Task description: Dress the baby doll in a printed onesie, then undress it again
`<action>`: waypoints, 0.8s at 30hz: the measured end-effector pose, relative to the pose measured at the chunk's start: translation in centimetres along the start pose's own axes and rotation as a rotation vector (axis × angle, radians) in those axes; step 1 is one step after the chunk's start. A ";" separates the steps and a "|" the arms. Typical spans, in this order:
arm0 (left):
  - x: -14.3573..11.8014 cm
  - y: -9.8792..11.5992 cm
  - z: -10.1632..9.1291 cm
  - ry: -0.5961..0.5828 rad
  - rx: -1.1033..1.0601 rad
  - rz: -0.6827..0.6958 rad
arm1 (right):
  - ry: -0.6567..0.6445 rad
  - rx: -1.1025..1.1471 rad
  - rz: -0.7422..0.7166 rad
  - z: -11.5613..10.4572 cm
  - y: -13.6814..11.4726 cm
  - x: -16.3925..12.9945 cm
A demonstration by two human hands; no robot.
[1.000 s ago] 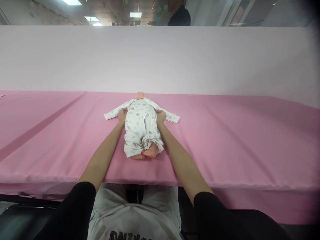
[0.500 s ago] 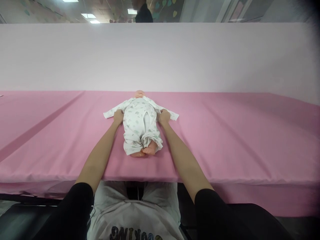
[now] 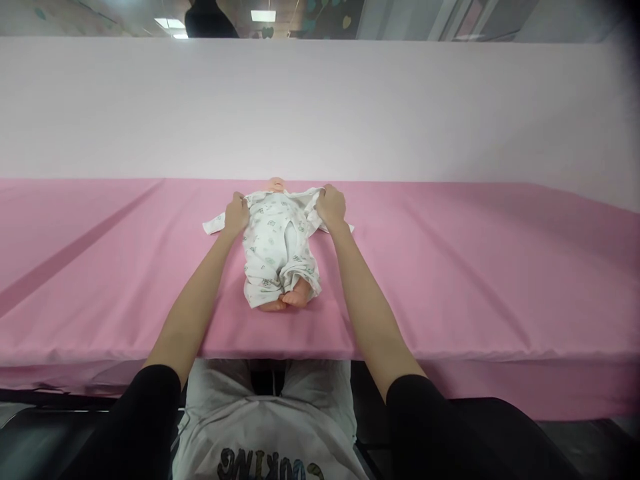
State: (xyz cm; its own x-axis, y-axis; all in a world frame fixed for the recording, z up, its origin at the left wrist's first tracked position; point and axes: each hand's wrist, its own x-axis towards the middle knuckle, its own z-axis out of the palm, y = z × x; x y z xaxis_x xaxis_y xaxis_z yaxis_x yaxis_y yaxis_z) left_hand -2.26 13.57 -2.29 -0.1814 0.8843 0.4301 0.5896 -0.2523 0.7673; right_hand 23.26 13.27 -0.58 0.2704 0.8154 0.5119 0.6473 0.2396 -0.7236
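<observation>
A baby doll (image 3: 299,293) lies on its back on the pink-covered table (image 3: 450,280), head at the far side and bare feet towards me. White baby clothes (image 3: 267,233) with small printed figures cover its body and legs. At the doll's left-hand shoulder in view, my left hand (image 3: 237,213) is closed on the edge of the cloth. My right hand (image 3: 331,205) is closed on the cloth at the other shoulder and holds it raised. Both sleeves lie spread outward, partly hidden behind my hands.
A pale upright panel (image 3: 320,107) borders the far side of the table. Above it, a person in dark clothing (image 3: 210,19) shows behind glass or in a reflection. The table's front edge (image 3: 280,355) runs just before my lap.
Both hands have moved up from the doll's sides to its shoulders. The cloth at the right shoulder is now lifted and bunched. The dark figure beyond the panel has shifted left.
</observation>
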 end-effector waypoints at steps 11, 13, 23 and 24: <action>-1.2 0.7 0.3 0.079 0.417 0.143 | -0.710 -0.068 -0.141 -1.5 -6.9 -3.4; -0.9 0.3 -0.1 0.062 0.395 0.079 | -0.812 -0.133 -0.166 -1.5 -7.4 -3.8; -1.5 -2.6 0.3 -0.201 0.604 -0.119 | -0.826 -0.179 -0.104 -2.2 -7.9 -4.1; -1.6 -2.9 0.4 -0.184 0.602 -0.115 | -0.830 -0.188 -0.107 -2.3 -8.0 -4.1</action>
State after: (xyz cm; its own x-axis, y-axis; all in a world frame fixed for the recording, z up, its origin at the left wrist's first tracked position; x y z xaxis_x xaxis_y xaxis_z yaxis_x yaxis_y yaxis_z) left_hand -3.40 13.01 -5.43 -0.1633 0.9591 0.2312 0.9230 0.0658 0.3792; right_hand 18.59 6.80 4.11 -0.3609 0.9325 0.0151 0.7669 0.3060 -0.5641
